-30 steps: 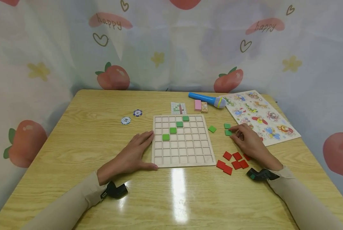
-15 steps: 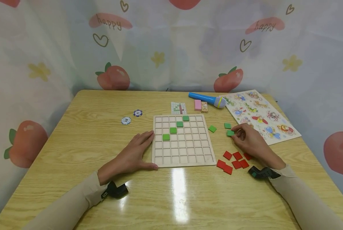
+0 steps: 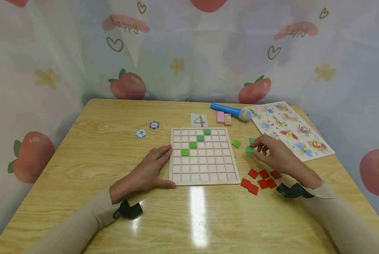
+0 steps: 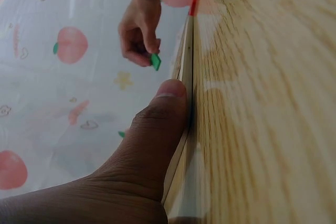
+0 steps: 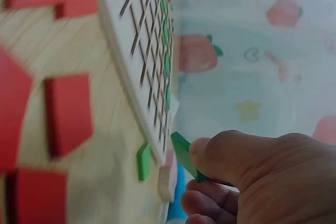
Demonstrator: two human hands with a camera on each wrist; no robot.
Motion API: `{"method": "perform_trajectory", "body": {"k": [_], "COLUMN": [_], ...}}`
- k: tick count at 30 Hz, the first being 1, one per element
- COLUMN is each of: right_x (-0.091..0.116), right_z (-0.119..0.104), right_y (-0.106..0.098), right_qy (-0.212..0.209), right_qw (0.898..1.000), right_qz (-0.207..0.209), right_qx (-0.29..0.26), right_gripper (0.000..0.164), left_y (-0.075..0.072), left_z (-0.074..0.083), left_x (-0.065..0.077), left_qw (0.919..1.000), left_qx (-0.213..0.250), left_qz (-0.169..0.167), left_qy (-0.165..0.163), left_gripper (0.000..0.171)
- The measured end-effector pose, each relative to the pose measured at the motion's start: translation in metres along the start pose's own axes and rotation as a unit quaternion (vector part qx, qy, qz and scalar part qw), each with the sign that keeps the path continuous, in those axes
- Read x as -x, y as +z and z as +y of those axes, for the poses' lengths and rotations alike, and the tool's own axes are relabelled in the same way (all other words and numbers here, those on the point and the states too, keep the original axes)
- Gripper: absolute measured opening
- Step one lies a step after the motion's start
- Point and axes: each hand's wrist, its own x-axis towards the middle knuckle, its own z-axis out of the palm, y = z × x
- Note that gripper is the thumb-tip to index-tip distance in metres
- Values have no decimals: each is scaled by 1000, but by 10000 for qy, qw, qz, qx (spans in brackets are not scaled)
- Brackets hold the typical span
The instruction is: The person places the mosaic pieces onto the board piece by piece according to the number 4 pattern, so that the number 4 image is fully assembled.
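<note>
In the head view a wooden grid board [image 3: 205,169] lies mid-table, with several green tiles [image 3: 193,145] in a diagonal of its cells. My left hand [image 3: 148,171] rests against the board's left edge, fingers extended and thumb at the near corner. To the right of the board, my right hand [image 3: 273,151] pinches a green square tile [image 3: 249,149] between thumb and fingers. The right wrist view shows this tile [image 5: 185,156] raised above the table. Another green tile [image 3: 236,144] lies beside the board, and one more [image 3: 252,140] sits just behind the pinched one.
Several red tiles [image 3: 263,174] lie right of the board's near corner. Behind it are a pattern card [image 3: 199,120], a pink block [image 3: 220,117], a patterned block [image 3: 227,120] and a blue toy microphone [image 3: 228,111]. An insect picture board [image 3: 291,130] stands right; two chips [image 3: 141,133] lie left.
My right hand has taken the nearer green tile off the table and lifted it, moving slightly left. The left hand keeps its place at the board. The head view has shifted a little.
</note>
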Motion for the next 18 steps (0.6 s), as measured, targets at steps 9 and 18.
{"method": "perform_trajectory", "body": {"k": [9, 18], "right_x": [-35, -70], "right_z": [-44, -84], "right_y": [14, 40], "right_qy": [-646, -906], "right_qw": [9960, 9866], "right_qz": [-544, -1254], "right_qx": [-278, -523], "right_gripper": [22, 15], "left_y": [0, 0], "left_z": [1, 1], "left_x": [-1, 0], "left_qw": [10000, 10000], "left_qx": [16, -19], "left_qz": [-32, 12], "left_qy": [-10, 12], "left_gripper": [130, 129]}}
